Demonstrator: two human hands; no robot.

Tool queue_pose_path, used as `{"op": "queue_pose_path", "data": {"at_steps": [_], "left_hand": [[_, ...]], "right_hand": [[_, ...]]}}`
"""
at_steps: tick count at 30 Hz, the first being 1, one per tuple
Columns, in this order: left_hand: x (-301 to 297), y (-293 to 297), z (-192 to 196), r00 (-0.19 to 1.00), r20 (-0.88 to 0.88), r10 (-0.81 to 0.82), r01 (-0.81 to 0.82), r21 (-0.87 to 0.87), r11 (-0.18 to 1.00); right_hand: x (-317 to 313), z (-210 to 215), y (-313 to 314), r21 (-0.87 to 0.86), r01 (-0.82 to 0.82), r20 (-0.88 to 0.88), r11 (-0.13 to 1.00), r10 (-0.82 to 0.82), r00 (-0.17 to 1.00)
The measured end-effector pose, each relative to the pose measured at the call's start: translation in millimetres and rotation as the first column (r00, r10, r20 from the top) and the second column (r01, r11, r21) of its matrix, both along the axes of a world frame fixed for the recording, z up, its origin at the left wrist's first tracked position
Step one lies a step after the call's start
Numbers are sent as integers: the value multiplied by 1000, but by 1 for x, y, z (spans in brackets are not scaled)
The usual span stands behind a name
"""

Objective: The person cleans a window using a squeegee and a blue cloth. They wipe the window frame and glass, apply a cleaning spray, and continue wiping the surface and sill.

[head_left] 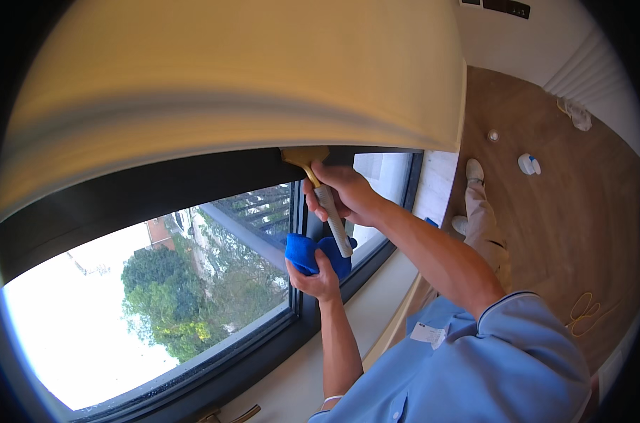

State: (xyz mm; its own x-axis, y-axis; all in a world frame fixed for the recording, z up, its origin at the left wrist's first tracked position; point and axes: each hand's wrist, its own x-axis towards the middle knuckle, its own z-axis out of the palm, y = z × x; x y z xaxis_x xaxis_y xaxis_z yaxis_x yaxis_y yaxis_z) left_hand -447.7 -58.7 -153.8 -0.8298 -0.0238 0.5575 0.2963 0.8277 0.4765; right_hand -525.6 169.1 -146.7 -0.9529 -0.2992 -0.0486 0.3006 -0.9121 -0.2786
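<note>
Room interior, seen from high up beside a dark-framed window (291,211) that looks out on trees and buildings; a cream roller blind or valance (249,77) hangs across the top of it, and a pale sill (376,310) runs along its base. Wooden floor (567,211) to the right, white wall beyond. On the floor: one small white-and-blue bottle (528,164), one small clear round item (493,135), one crumpled white cloth (578,115), one loop of yellow cord (585,311). One brush (320,190), tan bristles against the top of the frame, pale handle gripped firmly in the right hand (348,194). One blue cloth (313,254), bunched and clasped in the left hand (316,278) just below, at the vertical frame bar. One person, light blue shirt, pale trousers and shoes.
</note>
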Motion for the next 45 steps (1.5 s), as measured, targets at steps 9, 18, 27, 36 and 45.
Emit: {"op": "queue_pose_path", "data": {"at_steps": [9, 18, 27, 36, 45], "left_hand": [[1, 2, 3, 1000, -17, -10, 9, -31, 999], [0, -9, -4, 1000, -15, -14, 14, -32, 999], [0, -11, -6, 1000, -13, 16, -17, -75, 997], [-3, 1, -6, 998, -54, -19, 17, -30, 999], [-1, 2, -2, 998, -60, -23, 21, -39, 999]], "right_hand": [[-3, -8, -2, -41, 5, -46, 999, -7, 999], [41, -39, -13, 27, -37, -22, 999, 38, 999], [59, -83, -33, 188, -46, 147, 981, 19, 989], [39, -68, -33, 221, -57, 119, 974, 31, 992], [42, -96, -41, 289, 23, 156, 957, -71, 985]]}}
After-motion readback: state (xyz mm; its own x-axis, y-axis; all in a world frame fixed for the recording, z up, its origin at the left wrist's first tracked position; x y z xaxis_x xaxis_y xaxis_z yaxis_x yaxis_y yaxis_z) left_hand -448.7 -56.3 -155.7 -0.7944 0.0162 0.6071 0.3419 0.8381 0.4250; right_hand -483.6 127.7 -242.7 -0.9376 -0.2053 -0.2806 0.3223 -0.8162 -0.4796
